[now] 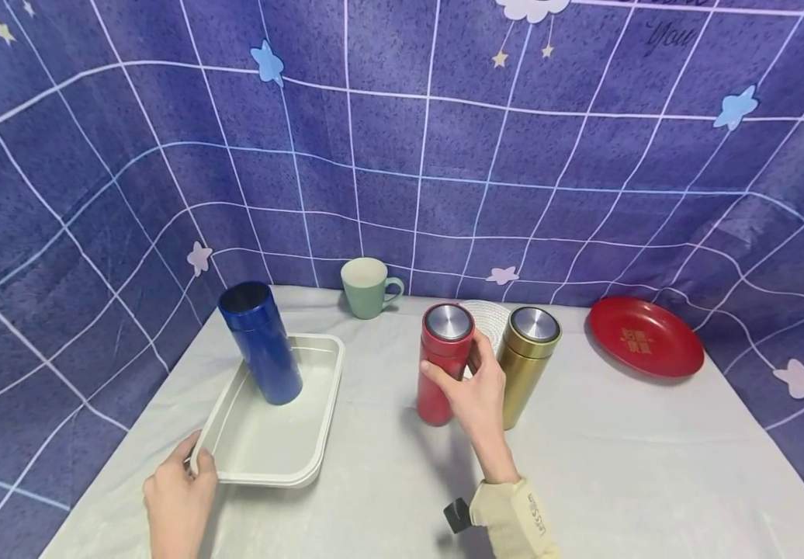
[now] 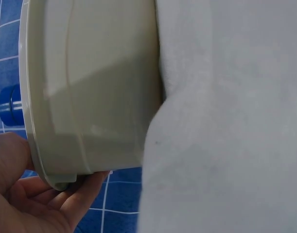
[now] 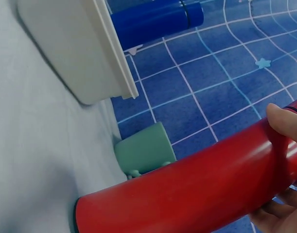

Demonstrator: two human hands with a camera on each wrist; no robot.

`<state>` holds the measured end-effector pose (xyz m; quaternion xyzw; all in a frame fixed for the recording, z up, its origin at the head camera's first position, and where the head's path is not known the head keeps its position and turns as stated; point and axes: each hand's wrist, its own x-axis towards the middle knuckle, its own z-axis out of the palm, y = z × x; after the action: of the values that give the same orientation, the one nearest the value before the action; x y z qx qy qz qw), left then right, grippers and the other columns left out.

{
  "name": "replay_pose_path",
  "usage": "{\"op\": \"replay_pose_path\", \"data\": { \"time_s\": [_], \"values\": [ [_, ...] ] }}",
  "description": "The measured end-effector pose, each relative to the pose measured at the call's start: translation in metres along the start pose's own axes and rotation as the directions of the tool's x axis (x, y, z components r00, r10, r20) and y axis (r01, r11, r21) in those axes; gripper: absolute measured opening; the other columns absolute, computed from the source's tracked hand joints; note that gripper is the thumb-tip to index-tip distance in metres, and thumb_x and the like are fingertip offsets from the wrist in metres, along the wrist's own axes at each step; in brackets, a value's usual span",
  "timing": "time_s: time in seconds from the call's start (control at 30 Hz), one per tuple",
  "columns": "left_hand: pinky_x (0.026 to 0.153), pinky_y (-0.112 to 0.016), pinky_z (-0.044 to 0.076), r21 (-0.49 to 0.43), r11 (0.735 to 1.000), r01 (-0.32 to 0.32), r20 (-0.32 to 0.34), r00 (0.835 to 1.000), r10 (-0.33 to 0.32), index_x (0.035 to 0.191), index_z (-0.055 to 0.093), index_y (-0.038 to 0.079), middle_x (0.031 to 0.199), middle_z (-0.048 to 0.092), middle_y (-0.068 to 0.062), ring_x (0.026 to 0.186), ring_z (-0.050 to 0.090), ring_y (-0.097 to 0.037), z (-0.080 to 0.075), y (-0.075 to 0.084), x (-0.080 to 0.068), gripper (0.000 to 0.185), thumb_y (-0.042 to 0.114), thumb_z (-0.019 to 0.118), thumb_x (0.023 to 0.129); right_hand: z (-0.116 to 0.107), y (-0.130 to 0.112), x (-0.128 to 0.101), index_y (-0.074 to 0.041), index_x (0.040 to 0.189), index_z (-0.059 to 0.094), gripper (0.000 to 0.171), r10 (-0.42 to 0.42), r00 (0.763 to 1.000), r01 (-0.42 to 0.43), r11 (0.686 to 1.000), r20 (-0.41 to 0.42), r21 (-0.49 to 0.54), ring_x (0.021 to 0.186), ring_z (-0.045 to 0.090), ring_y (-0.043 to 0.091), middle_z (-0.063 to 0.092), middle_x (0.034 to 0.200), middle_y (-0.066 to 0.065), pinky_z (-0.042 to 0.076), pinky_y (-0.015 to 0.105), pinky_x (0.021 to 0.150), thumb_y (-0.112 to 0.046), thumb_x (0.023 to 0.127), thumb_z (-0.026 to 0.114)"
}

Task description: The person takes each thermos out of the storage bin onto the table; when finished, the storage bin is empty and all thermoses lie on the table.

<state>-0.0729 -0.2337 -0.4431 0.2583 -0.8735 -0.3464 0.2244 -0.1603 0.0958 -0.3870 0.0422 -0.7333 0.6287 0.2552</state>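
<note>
My right hand [image 1: 475, 388] grips a red thermos [image 1: 437, 380] near its top, thumb on the near side and fingers round the far side. The thermos stands upright, its base close over the white cloth in the right wrist view. A gold thermos [image 1: 524, 373] stands just right of that hand. At the left, my left hand [image 1: 181, 489] pinches the near-left corner of a pale plastic tub [image 1: 318, 458], thumb over the rim and fingers beneath it, as the left wrist view shows. Inside the tub stands a blue thermos [image 1: 269, 357] with a dark top.
A green mug [image 1: 367, 291] stands at the back, handle to the right. Behind the red and gold thermoses lies a white woven mat [image 1: 486, 314], partly hidden. A red plate [image 1: 653, 357] sits at the far right. Blue patterned curtain [image 1: 402, 155] hangs behind the table.
</note>
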Motion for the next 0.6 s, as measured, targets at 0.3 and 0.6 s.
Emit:
{"op": "replay_pose_path", "data": {
  "time_s": [0.3, 0.6],
  "values": [
    [0.082, -0.065, 0.047, -0.016, 1.0, -0.003, -0.004, 1.0, 0.003, 0.124, 0.058, -0.012, 0.109, 0.059, -0.039, 0.1, 0.06, -0.053, -0.0018, 0.0017, -0.0021, 0.038, 0.002, 0.051, 0.09, -0.0003, 0.005, 0.0015, -0.003, 0.129, 0.056, 0.07, 0.013, 1.0, -0.013, 1.0, 0.008, 0.001, 0.111, 0.064, 0.028, 0.066, 0.118, 0.015, 0.047, 0.041, 0.1, -0.006, 0.067, 0.088],
    [0.08, -0.063, 0.047, -0.016, 0.999, -0.028, -0.025, 0.999, 0.028, 0.123, 0.06, -0.011, 0.104, 0.062, -0.038, 0.098, 0.062, -0.053, -0.0027, 0.0005, -0.0034, 0.037, 0.003, 0.05, 0.09, 0.0007, 0.0081, 0.0019, -0.006, 0.131, 0.053, 0.07, -0.013, 0.999, 0.014, 1.0, 0.042, -0.024, 0.112, 0.063, 0.028, 0.066, 0.118, 0.013, 0.046, 0.043, 0.101, -0.011, 0.07, 0.087]
  ]
}}
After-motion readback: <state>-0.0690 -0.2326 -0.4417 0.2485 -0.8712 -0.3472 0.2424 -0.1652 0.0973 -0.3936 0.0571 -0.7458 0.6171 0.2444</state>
